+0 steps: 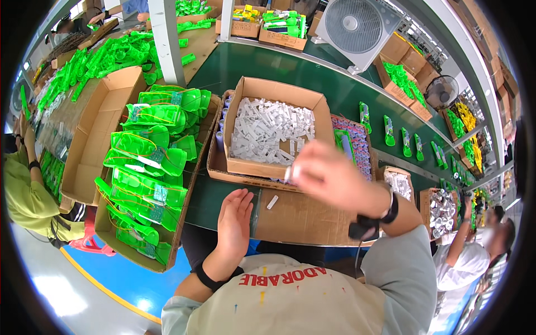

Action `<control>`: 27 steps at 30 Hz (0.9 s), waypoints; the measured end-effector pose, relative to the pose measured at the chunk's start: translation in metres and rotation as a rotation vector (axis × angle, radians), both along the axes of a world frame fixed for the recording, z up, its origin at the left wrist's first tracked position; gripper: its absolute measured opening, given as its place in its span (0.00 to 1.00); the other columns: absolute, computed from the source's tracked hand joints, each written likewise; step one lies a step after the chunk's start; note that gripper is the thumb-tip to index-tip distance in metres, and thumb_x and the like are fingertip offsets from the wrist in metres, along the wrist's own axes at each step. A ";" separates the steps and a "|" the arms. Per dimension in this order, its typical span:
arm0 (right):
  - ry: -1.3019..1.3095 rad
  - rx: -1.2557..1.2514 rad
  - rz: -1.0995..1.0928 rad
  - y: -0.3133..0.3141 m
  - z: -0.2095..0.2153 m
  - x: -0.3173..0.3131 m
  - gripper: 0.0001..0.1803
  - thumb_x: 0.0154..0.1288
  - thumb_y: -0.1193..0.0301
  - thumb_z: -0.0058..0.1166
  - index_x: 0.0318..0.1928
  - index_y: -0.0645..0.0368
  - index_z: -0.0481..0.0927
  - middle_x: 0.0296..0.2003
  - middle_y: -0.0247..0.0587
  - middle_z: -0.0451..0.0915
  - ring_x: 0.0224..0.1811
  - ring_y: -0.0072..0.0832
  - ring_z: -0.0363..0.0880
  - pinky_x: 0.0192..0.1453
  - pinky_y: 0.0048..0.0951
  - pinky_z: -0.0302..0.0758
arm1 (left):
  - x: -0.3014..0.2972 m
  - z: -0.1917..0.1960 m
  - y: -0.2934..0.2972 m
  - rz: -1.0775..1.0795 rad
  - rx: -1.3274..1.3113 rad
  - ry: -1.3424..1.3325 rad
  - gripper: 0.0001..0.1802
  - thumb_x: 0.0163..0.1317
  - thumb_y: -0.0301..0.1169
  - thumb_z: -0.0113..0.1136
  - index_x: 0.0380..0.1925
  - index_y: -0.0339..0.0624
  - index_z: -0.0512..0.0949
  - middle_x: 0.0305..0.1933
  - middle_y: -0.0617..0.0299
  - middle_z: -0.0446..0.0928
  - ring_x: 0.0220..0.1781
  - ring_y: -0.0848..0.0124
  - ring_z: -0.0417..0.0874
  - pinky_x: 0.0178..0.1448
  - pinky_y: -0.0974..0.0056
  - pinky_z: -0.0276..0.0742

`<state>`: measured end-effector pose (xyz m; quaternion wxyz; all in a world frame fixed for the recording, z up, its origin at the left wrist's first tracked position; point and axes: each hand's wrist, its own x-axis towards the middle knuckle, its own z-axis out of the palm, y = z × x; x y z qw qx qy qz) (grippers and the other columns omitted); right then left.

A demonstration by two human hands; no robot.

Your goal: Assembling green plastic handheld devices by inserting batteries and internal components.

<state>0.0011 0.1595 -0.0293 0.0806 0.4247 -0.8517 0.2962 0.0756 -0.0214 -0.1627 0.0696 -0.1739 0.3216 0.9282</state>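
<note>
My right hand (pixel 324 173), slightly smeared by motion, is over the near right edge of a cardboard tray (pixel 279 168) full of small white plastic pieces (pixel 268 125). Its fingers are pinched on a white plastic piece (pixel 288 173), only partly visible. My left hand (pixel 233 219) rests palm inward at the table's front edge, holding nothing, with its fingers stretched out. Between the hands, a single white plastic strip (pixel 272 202) lies on a brown cardboard sheet (pixel 301 218). Under the tray is a larger box of cylindrical batteries (pixel 368 153); a green casing (pixel 344 144) lies on them.
At left stands a box (pixel 187 218) of green casings with wires and circuit boards (pixel 153 162). Past it is another cardboard box (pixel 92 156). Green parts (pixel 389 131) line the green conveyor (pixel 223 67). A fan (pixel 357 28) stands behind. Other people sit at both sides.
</note>
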 end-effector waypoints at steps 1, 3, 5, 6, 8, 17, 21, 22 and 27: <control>0.022 0.033 0.093 -0.004 -0.005 0.019 0.04 0.54 0.74 0.52 0.31 0.60 0.73 0.30 0.40 0.70 0.32 0.37 0.72 0.34 0.33 0.69 | 0.000 -0.002 -0.003 -0.001 0.007 0.035 0.19 0.62 0.37 0.42 0.50 0.38 0.63 0.55 0.56 0.64 0.60 0.64 0.63 0.64 0.62 0.54; -0.054 0.164 0.124 -0.008 -0.025 0.045 0.06 0.51 0.74 0.52 0.31 0.60 0.72 0.31 0.40 0.70 0.32 0.35 0.72 0.33 0.32 0.70 | -0.002 0.003 -0.003 -0.002 -0.057 0.035 0.16 0.62 0.34 0.42 0.47 0.38 0.64 0.52 0.57 0.66 0.55 0.66 0.66 0.60 0.63 0.58; -0.035 0.172 0.075 -0.007 -0.059 0.049 0.06 0.50 0.74 0.52 0.31 0.60 0.71 0.31 0.40 0.70 0.32 0.36 0.72 0.34 0.32 0.71 | -0.002 0.003 -0.001 -0.004 -0.123 0.035 0.13 0.61 0.31 0.42 0.45 0.38 0.65 0.49 0.57 0.68 0.51 0.67 0.70 0.56 0.63 0.63; -0.011 0.185 0.039 -0.005 -0.076 0.048 0.07 0.48 0.74 0.51 0.31 0.60 0.71 0.31 0.40 0.70 0.32 0.36 0.72 0.34 0.32 0.72 | -0.001 0.002 0.000 -0.015 -0.202 0.065 0.12 0.60 0.29 0.43 0.44 0.38 0.67 0.46 0.58 0.69 0.46 0.70 0.71 0.53 0.66 0.64; -0.020 0.202 -0.025 0.001 -0.108 0.044 0.07 0.48 0.75 0.51 0.31 0.61 0.71 0.31 0.40 0.70 0.32 0.36 0.73 0.33 0.33 0.72 | -0.001 -0.001 0.002 -0.031 -0.284 0.097 0.11 0.59 0.26 0.44 0.42 0.39 0.68 0.43 0.60 0.70 0.41 0.73 0.72 0.49 0.69 0.66; 0.018 0.012 -0.336 0.001 -0.104 0.064 0.13 0.51 0.77 0.51 0.40 0.58 0.73 0.35 0.45 0.75 0.33 0.36 0.77 0.33 0.30 0.74 | 0.004 -0.006 0.016 -0.269 -1.024 0.510 0.10 0.57 0.23 0.49 0.39 0.34 0.70 0.36 0.56 0.72 0.32 0.70 0.75 0.39 0.69 0.72; 0.078 -0.278 -0.487 0.031 -0.077 0.073 0.14 0.53 0.81 0.48 0.42 0.59 0.72 0.31 0.48 0.76 0.29 0.36 0.77 0.33 0.29 0.73 | 0.005 -0.001 0.016 -0.370 -1.003 0.453 0.09 0.58 0.23 0.48 0.39 0.35 0.70 0.34 0.59 0.73 0.32 0.74 0.74 0.38 0.70 0.71; -0.026 -0.416 -0.645 0.038 -0.069 0.076 0.14 0.54 0.81 0.46 0.43 0.59 0.72 0.31 0.48 0.76 0.29 0.37 0.76 0.33 0.31 0.73 | 0.006 0.000 0.017 -0.405 -0.943 0.430 0.09 0.58 0.23 0.46 0.39 0.36 0.71 0.36 0.61 0.73 0.34 0.76 0.73 0.41 0.72 0.69; 0.109 -0.138 -0.988 0.097 -0.064 0.050 0.17 0.59 0.73 0.46 0.49 0.66 0.69 0.33 0.52 0.73 0.33 0.44 0.73 0.37 0.38 0.71 | 0.007 0.000 0.027 -0.508 -0.789 0.418 0.08 0.60 0.24 0.44 0.38 0.37 0.71 0.38 0.63 0.74 0.36 0.78 0.72 0.44 0.73 0.67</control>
